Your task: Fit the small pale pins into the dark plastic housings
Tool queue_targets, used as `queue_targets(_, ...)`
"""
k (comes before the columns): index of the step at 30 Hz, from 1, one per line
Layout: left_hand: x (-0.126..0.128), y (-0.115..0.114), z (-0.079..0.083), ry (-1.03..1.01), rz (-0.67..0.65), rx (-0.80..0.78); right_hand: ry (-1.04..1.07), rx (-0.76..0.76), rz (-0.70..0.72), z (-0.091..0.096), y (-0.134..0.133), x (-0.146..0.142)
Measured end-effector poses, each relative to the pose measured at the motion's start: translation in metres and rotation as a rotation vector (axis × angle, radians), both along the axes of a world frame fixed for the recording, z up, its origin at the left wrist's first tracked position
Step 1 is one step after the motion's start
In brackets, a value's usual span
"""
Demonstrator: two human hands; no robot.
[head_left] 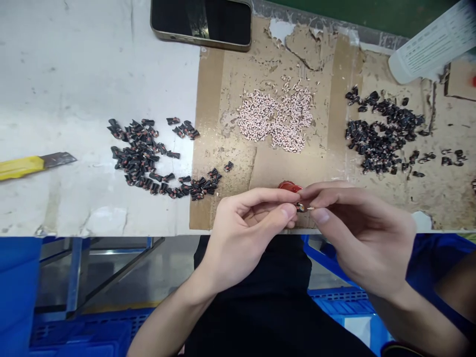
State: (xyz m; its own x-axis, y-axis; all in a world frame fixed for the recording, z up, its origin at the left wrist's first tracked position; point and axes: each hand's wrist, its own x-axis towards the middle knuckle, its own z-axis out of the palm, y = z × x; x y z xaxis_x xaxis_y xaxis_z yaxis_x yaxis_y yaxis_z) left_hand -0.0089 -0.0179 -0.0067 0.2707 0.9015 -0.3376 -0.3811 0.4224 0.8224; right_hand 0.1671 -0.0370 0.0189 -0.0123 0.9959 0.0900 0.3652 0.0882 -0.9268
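My L hand (245, 233) is nearly closed, thumb & index pinching a small dark part (300, 207) just above the table edge. R hand (368, 238) is nearly closed too, fingertips on a pale sliver (311, 208) touching that part. Red thing (290, 186) sits just behind the fingers, partly hidden, can't tell what. Black parts (141, 156) lie in loose piles either side, pale bits (275, 116) between on cardboard (238, 64). Yellow box cutter (26, 167) far left, phone (201, 22) up top.
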Motion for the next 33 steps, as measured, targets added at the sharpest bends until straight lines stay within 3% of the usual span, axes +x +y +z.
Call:
queue_targets(6,-0.001,0.0,0.003,0.019,-0.002,-0.013,-0.02,0.026,0.037,-0.002,0.002,0.001)
queue_targets(10,-0.002,0.002,0.01,0.02,0.009,-0.106,-0.039,0.089,0.089,-0.002,0.008,0.003)
queue_targets(21,0.002,0.001,0.008,-0.335,0.028,-0.284,-0.006,0.223,0.07,-0.013,0.008,0.007)
queue_targets(27,0.009,0.0,0.01,-0.334,0.001,-0.302,-0.064,0.252,0.083,-0.008,0.007,0.003)
queue_targets(30,0.005,0.003,0.008,-0.047,-0.069,-0.073,-0.041,0.26,0.03,-0.008,0.012,0.011)
queue_targets(33,-0.014,0.012,0.001,0.664,0.11,0.504,-0.179,0.253,-0.237,-0.02,0.026,0.046)
